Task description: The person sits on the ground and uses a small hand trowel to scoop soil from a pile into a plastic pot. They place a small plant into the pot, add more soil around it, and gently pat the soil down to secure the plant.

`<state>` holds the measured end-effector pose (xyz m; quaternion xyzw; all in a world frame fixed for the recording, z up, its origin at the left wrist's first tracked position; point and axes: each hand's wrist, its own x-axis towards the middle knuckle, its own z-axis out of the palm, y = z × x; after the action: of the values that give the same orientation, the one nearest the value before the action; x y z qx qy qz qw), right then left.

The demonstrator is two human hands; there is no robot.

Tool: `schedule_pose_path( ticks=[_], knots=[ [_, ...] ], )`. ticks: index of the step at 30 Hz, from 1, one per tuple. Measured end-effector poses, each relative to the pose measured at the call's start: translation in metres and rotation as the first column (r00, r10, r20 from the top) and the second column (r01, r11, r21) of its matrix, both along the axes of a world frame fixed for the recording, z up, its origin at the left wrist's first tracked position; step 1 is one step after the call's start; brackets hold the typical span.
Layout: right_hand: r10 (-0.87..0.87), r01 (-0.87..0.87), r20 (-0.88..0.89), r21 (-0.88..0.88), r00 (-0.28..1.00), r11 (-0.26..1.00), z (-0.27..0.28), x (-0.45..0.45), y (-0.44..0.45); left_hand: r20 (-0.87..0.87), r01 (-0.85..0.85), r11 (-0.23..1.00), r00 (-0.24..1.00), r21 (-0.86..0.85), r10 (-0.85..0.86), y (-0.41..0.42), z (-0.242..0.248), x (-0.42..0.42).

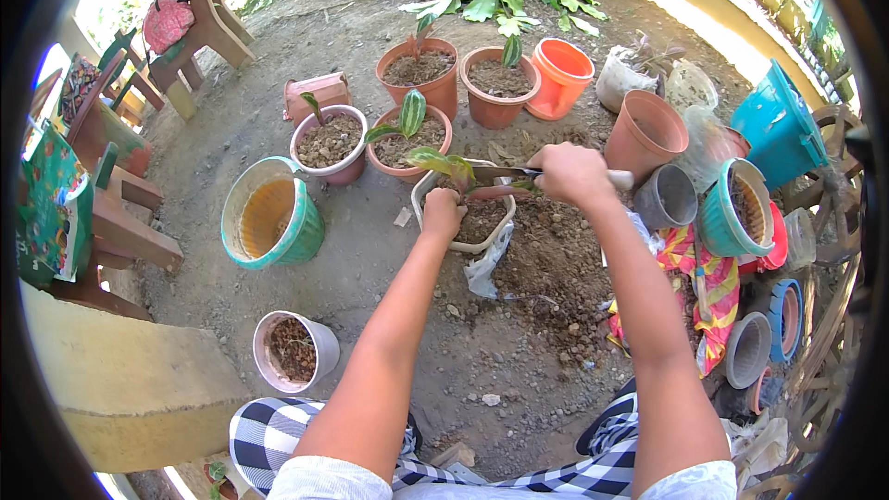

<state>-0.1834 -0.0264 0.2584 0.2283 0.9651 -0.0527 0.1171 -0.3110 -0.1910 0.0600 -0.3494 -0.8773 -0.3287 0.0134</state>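
Note:
My left hand (pixel 443 214) grips the base of a leafy potted plant (pixel 451 168) in a cream plastic container (pixel 480 246). The container is filled with soil and stands on the ground before me. In my right hand (pixel 573 172) is a metal-bladed hand tool (pixel 496 171) with a pale handle end, held level over the container. Its blade reaches left to the plant's stem; whether it touches is unclear. Crumpled clear plastic (pixel 482 271) lies against the container's near side. Beside it spreads a heap of loose soil (pixel 566 271).
Behind the container stand several planted pots (pixel 496 107) and an orange bucket (pixel 561 76). A green-rimmed pot (pixel 274 212) and a white pot (pixel 297 353) are at left. Pots, a teal bin (pixel 778 125) and a colourful sheet (pixel 719 333) crowd the right. Wooden chairs (pixel 201 35) stand far left.

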Motion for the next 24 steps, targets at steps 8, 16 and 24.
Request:
schedule_pose_path(
  ticks=[8,16,24],
  knots=[
    [0.354,-0.343,-0.062,0.136,0.933,0.929,-0.037,-0.028,-0.02,0.002,-0.069,0.997,0.998,0.02,0.069,-0.006,0.008,0.002],
    [0.165,-0.154,-0.068,0.146,0.984,0.977,-0.033,-0.028,-0.048,-0.07,-0.216,0.976,0.974,0.01,0.216,0.006,0.022,0.019],
    [0.114,-0.113,0.053,-0.009,0.992,0.994,0.009,-0.012,-0.059,-0.105,-0.119,0.931,0.991,-0.344,0.088,-0.001,0.023,0.01]
  ],
)
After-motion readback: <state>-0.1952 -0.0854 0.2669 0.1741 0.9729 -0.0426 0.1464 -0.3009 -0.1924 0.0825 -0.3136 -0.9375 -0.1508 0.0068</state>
